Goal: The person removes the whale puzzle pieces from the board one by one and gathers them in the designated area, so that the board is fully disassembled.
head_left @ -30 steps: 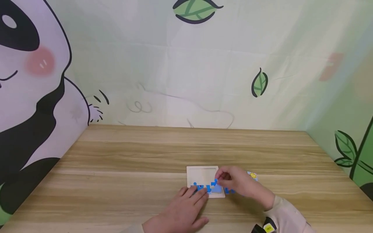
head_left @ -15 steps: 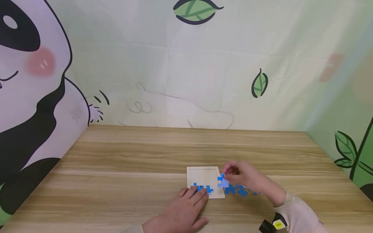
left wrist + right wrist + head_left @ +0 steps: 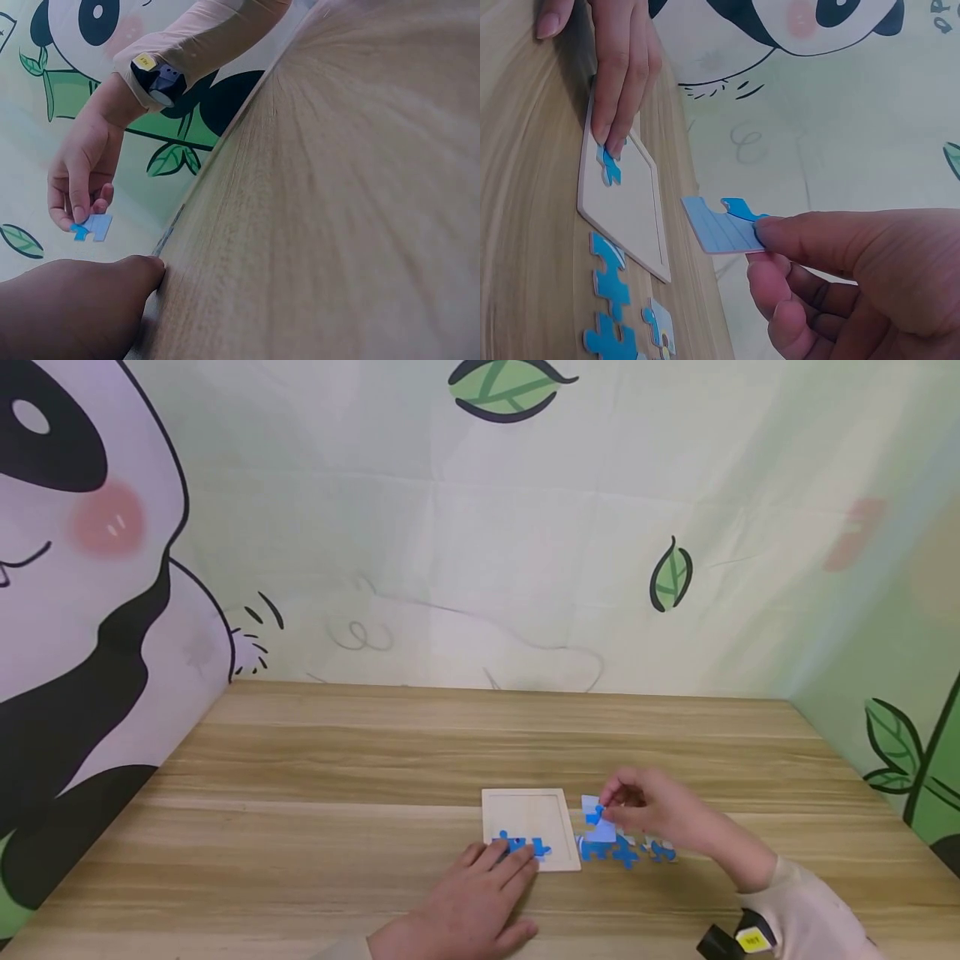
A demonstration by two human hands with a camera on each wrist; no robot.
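Note:
Between thumb and fingers my right hand [image 3: 660, 810] pinches a puzzle piece [image 3: 724, 229], light blue with a brighter blue patch. It is held up off the table, right of a pale wooden puzzle tray [image 3: 525, 810]. My left hand [image 3: 472, 902] lies at the tray's near left, fingers extended onto blue puzzle pieces [image 3: 540, 849] along the tray's front edge. Those fingers partly hide these pieces. In the left wrist view the pinched piece [image 3: 97, 227] hangs below the right hand's fingertips.
Several loose blue puzzle pieces [image 3: 625, 852] lie on the wood-grain table [image 3: 337, 827] just right of the tray, below the right hand. One loose piece [image 3: 660, 326] has a multicoloured print. A wall sheet [image 3: 450, 552] with panda and leaf drawings stands behind the table.
My right hand has lifted the light-blue piece away from the tray's front right corner and moved right, uncovering loose pieces beside the tray. My left hand has stayed in place.

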